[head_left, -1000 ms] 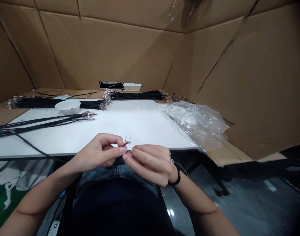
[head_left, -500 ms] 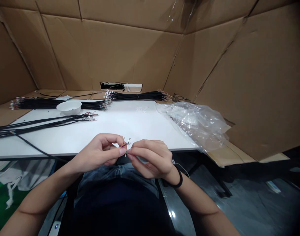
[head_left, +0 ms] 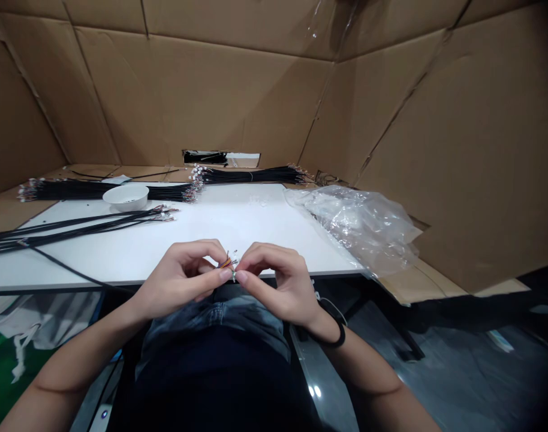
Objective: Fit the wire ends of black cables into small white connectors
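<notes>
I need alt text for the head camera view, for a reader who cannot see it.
The left hand and the right hand pinch thin colored wires above a white table, near bundled black cables, a white bowl and a clear plastic bag.

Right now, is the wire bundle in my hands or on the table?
In your hands: the wire bundle is pinched between your left hand and right hand.

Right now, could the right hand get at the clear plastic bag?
Probably yes, once it lets go: the right hand is pinching the thin coloured wire ends, but nothing visible stands between it and the clear plastic bag.
</notes>
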Demonstrator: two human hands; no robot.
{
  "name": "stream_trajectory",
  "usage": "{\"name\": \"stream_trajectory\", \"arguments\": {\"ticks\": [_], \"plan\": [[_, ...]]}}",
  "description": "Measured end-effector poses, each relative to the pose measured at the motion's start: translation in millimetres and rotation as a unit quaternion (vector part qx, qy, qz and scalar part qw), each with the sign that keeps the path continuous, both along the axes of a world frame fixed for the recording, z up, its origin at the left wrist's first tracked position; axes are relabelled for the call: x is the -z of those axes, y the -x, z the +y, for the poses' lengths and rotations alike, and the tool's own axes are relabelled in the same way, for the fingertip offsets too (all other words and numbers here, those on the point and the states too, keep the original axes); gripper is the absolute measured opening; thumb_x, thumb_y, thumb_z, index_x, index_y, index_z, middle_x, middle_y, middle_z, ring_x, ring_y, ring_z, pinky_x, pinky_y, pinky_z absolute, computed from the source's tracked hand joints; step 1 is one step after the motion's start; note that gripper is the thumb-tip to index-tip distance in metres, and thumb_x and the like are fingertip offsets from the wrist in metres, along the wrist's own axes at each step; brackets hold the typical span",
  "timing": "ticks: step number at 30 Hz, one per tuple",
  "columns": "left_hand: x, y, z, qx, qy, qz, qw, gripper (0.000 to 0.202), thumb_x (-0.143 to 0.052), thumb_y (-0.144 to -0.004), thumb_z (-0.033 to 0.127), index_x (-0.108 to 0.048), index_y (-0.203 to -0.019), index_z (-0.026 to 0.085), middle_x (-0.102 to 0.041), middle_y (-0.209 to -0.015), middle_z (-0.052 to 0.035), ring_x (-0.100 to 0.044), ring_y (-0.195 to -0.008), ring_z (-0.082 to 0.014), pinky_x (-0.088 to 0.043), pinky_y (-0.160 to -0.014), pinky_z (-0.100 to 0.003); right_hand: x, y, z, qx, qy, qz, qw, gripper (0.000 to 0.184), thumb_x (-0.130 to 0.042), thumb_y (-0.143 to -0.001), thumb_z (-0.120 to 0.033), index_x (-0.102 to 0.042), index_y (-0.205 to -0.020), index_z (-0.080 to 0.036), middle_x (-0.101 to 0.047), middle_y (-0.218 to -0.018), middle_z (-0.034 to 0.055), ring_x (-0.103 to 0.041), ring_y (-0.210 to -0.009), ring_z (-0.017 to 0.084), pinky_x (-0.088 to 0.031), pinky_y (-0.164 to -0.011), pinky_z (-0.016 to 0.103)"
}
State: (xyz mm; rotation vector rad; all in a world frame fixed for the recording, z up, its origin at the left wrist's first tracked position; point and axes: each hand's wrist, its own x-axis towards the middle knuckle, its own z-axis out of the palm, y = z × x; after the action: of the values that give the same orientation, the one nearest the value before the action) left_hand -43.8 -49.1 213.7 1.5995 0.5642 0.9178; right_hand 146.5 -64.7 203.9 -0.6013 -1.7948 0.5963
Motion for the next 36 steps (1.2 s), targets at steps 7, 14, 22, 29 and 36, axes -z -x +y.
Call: {"name": "stream_trajectory", "arguments": {"ticks": [7,14,22,29,36], "plan": [[2.1,0.2,1.1,0.002,0.017,0.048,0.999,0.020,-0.066,-0.087,0.031,-0.060,-0.078,0.014,-0.048,-0.068,0.0035,-0.040,-0.043,-0.0024,-0.025,-0.041,-0.018,-0.3,-0.8,-2.1,0.006,-0.017,0.008,1.000,0.009,-0.067,-0.076,-0.013,-0.064,-0.084,-0.015,-0.065,-0.072,0.0017,-0.060,-0.057,0.010,-0.053,-0.052,0.020],[-1.2,-1.3,-3.1,-0.009,-0.017,0.074,0.997,0.020,-0.064,-0.088,0.029,-0.060,-0.076,0.013,-0.052,-0.072,0.0017,-0.037,-0.049,-0.0033,-0.025,-0.045,-0.020,0.3,-1.6,-2.9,0.000,0.028,0.043,0.999,0.022,-0.066,-0.081,-0.014,-0.064,-0.102,-0.017,-0.065,-0.075,0.0002,-0.061,-0.058,0.009,-0.054,-0.054,0.019],[0.0,-0.9,-0.9,-0.007,-0.037,0.053,0.998,0.015,-0.067,-0.085,0.024,-0.061,-0.075,0.015,-0.058,-0.075,0.0008,-0.046,-0.065,-0.0080,-0.037,-0.059,-0.020,-2.1,-3.6,-1.0,-0.024,0.065,0.030,0.997,0.007,-0.067,-0.083,-0.018,-0.067,-0.090,-0.015,-0.070,-0.081,0.0044,-0.064,-0.059,0.010,-0.054,-0.052,0.020],[-1.2,-2.3,-0.3,-0.023,-0.053,0.116,0.992,0.016,-0.067,-0.083,0.027,-0.064,-0.073,0.014,-0.056,-0.071,0.0015,-0.040,-0.059,-0.0073,-0.032,-0.053,-0.021,-7.0,-6.6,1.3,-0.054,0.133,0.024,0.989,0.016,-0.070,-0.085,-0.029,-0.067,-0.083,-0.014,-0.065,-0.073,0.0016,-0.059,-0.055,0.008,-0.048,-0.049,0.018],[1.2,-6.2,-4.6,-0.101,-0.177,0.180,0.962,0.011,-0.061,-0.081,0.015,-0.063,-0.070,0.015,-0.057,-0.067,0.0017,-0.043,-0.058,-0.0082,-0.032,-0.053,-0.021,-12.3,-7.3,0.3,-0.017,0.134,-0.022,0.991,0.023,-0.072,-0.083,-0.035,-0.066,-0.076,-0.014,-0.058,-0.064,-0.0012,-0.050,-0.055,0.007,-0.040,-0.048,0.018]]}}
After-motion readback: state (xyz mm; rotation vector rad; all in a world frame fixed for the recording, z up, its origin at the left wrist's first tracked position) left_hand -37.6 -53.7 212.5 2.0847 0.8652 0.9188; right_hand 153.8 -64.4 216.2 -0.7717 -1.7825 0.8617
